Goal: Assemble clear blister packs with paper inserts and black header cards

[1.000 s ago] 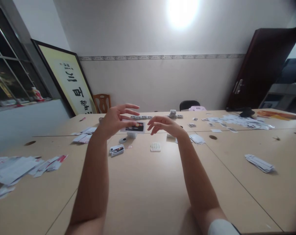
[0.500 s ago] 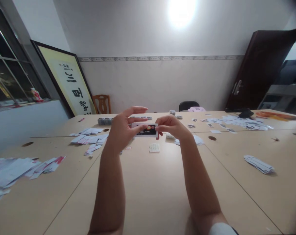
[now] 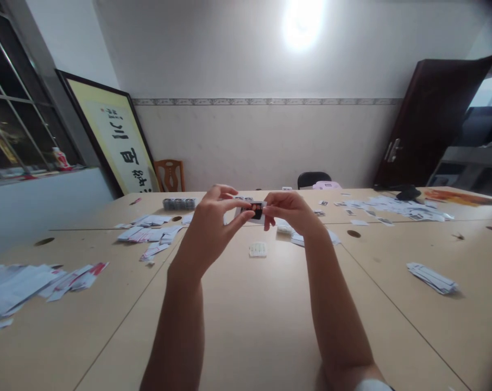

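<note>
The worktop (image 3: 246,326) is a broad, pale wooden surface made of several tables pushed together, and it carries scattered paper. A loose heap of slips (image 3: 34,279) lies at the far left, another spread of slips (image 3: 150,233) sits beyond the left forearm, a long scatter of cards (image 3: 396,203) runs along the far right, and a small stack of cards (image 3: 432,276) rests alone at the right. A framed calligraphy panel (image 3: 115,141) leans against the wall behind.

Both arms reach forward over the middle of the worktop. The left hand (image 3: 211,228) and the right hand (image 3: 292,212) meet above it, each with a narrow grip pinching one end of a small card (image 3: 254,210), thumb and forefinger closed on its edges. The card is held in the air between the hands, well above a small white blister sheet (image 3: 257,249) lying flat below.

The card looks thin, light and slightly flexible, probably glossy and so a little slippery; it would likely bend or crease under pressure at its middle. Taking it by the short edges, fingertips on both faces, seems safest.
</note>
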Available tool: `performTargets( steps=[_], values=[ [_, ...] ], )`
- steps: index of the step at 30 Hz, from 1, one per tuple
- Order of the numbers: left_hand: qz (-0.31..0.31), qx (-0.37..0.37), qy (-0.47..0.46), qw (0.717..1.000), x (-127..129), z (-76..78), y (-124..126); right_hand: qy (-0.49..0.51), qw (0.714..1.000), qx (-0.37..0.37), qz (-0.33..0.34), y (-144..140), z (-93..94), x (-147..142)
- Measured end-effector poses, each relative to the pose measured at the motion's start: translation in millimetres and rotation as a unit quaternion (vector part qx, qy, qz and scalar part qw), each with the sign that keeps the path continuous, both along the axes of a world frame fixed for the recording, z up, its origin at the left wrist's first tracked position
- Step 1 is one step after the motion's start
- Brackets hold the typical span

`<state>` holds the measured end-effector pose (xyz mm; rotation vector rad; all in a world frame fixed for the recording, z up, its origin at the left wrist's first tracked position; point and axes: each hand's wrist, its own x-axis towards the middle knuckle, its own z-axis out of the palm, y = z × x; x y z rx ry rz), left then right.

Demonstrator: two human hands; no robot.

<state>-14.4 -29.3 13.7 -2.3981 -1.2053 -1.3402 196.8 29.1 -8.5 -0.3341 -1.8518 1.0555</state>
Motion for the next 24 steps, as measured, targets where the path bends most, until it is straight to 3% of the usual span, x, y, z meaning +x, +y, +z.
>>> performTargets(
  steps=[6,18,24],
  values=[
    [-0.056,-0.075,0.022,0.995,9,1.4,-5,0.008,1.0,0.025,-0.008,-3,2.1,-5],
    [-0.034,-0.017,-0.03,0.999,5,3.1,-2,-0.017,0.999,0.025,-0.035,-5,3.8,-3],
    [-0.039,-0.023,-0.043,0.998,6,3.8,-2,-0.015,0.999,0.02,-0.032,-5,2.9,-3]
  ],
)
